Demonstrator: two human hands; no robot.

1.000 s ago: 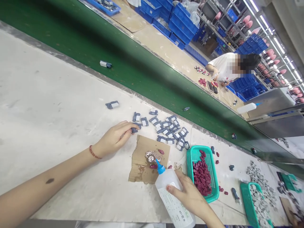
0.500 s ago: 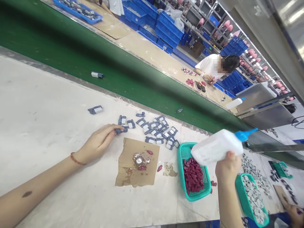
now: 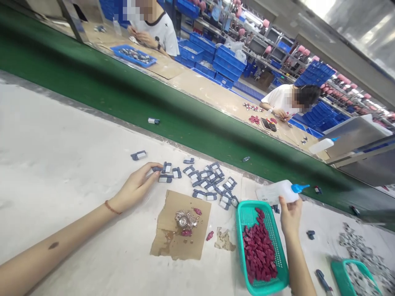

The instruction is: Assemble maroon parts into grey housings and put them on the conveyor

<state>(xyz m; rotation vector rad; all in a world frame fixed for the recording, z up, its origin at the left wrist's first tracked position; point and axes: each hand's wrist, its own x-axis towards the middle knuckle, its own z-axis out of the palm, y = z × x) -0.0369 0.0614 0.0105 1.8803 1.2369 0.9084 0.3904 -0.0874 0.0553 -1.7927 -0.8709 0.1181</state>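
Note:
My left hand (image 3: 138, 188) reaches to the left end of a group of small dark blue-grey pieces with pale faces (image 3: 206, 176). Its thumb and fingertips close around one small blue-grey piece (image 3: 156, 169), partly hidden by the fingers. Just beside the fingertips lies another such piece (image 3: 165, 179), pale face up. My right hand (image 3: 291, 216) grips a white squeeze bottle (image 3: 277, 192) with a blue nozzle, tilted on its side, the nozzle to the right. The bottle is at the far end of a green basket (image 3: 241, 246) holding many dark red pieces (image 3: 259, 250).
A cardboard sheet (image 3: 160, 238) bears a wet, shiny puddle around a small round object (image 3: 182, 222) and red pieces. Beyond the bench runs a green belt (image 3: 123, 111) with a few pieces. Another green basket (image 3: 338, 271) holds grey pieces. Two people sit across the belt.
My right hand has brought the bottle down from above the basket towards its far end. A blue-grey piece now lies pale face up beside my left fingertips. The view has shifted.

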